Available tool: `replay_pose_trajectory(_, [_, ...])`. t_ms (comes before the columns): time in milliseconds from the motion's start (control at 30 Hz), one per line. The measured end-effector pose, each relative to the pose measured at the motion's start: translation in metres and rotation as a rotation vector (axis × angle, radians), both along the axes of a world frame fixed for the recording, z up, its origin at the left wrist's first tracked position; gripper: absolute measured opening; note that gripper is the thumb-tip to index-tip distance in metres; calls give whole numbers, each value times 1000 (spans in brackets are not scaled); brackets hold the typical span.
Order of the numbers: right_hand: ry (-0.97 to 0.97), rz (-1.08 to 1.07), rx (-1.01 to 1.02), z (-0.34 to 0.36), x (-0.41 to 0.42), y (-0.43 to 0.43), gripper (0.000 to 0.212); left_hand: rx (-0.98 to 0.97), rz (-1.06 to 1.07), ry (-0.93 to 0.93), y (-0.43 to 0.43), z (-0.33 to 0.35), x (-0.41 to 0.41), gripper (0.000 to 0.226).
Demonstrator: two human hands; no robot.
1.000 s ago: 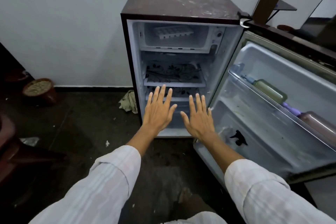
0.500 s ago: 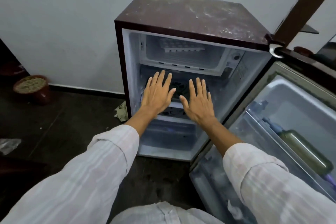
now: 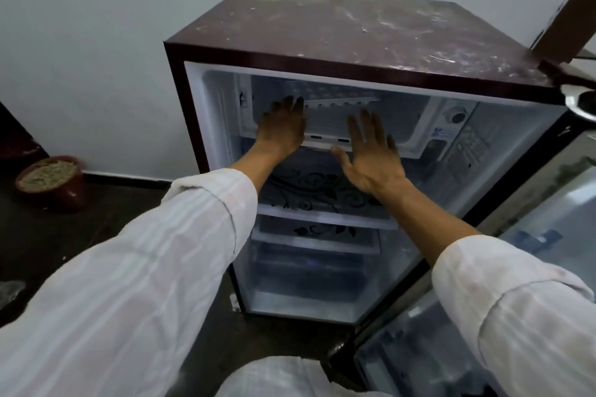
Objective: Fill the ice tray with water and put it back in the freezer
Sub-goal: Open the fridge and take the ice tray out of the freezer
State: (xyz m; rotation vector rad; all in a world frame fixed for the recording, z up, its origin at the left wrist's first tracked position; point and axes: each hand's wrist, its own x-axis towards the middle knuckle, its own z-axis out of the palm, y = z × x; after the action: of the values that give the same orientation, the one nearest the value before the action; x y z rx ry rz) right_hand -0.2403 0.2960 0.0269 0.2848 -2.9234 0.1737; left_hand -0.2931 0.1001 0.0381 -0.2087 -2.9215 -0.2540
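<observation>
On the floor by the wall, a brown pot [image 3: 49,183] holds pale grain. The left grip [image 3: 283,129], fingers straight, is inside the freezer compartment [image 3: 404,127] beside the ice tray [image 3: 337,96]. The right grip [image 3: 371,151] hovers spread at the compartment's front edge.

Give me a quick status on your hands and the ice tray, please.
Left hand open, fingers by the ice tray, contact unclear. Right hand open, before the freezer compartment. Tray inside, ungripped; nothing blocking.
</observation>
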Motion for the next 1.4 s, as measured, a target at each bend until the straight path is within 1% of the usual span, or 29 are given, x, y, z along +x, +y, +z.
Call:
replay_pose_trajectory(133, [-42, 3, 2, -10, -18, -4, 77, 0, -26, 4, -3, -15, -34, 57])
replay_pose_trajectory(267, [-74, -1, -17, -16, -28, -8, 76, 63, -64, -89, 2, -21, -51, 62])
replay_pose_trajectory(333, [-85, -8, -32, -19, -31, -8, 76, 93, -71, -99, 7, -22, -53, 60])
replay_pose_trajectory(433, [-82, -3, -33, -20, -36, -4, 76, 111, -85, -50, 8, -27, -51, 58])
replay_pose_trajectory(567, [-41, 26, 1, -16, -42, 1, 75, 67, -67, 47, 6, -26, -45, 65])
replay_pose_trajectory(733, [-49, 4, -61, -11, -47, -2, 75, 22, 25, 104, 4, -22, -33, 52])
replay_pose_trajectory(967, [-92, 9, -53, -3, -43, -5, 79, 19, 106, 128, -3, -5, -16, 46])
replay_pose_trajectory(1033, [-116, 2, -64, 0, -40, -5, 79, 79, 109, 140, -6, -3, -8, 42])
replay_pose_trajectory(1133, [-171, -25, -90, 4, -36, -3, 78, 255, 101, 136, -11, -5, 5, 30])
replay_pose_trajectory(1200, [-190, -42, -133, 8, -36, 0, 78, 337, 82, 154, -13, -7, 14, 26])
replay_pose_trajectory(1333, [-212, -59, -219, 13, -38, 9, 77, 441, 80, 161, -13, -20, 34, 28])
replay_pose_trajectory(1400, [-240, -71, -210, 12, -42, 13, 76, 463, 94, 150, -11, -25, 41, 30])
